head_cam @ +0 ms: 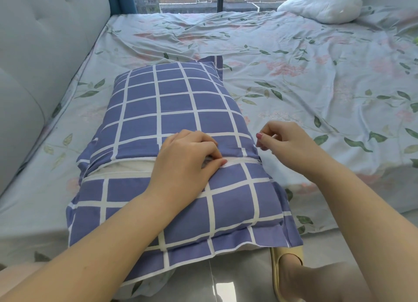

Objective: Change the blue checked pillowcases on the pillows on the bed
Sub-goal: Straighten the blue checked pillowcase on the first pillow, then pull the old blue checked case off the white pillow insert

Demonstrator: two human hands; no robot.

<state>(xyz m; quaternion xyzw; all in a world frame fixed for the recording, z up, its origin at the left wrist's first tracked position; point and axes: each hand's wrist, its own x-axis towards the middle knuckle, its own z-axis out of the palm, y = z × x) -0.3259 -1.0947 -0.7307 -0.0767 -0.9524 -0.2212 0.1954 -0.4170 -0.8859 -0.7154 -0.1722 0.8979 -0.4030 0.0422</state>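
Matt woven cloth pillowcase (176,102) (glossy smooth floor tiles (239,277))

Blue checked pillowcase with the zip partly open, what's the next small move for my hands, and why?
Probably slide the zip rightward with the left hand, whose fingers pinch the seam of the blue checked fabric pillowcase. The gap shows the white inner pillow only on the left; right of the fingers it looks shut. The right hand could steady that end.
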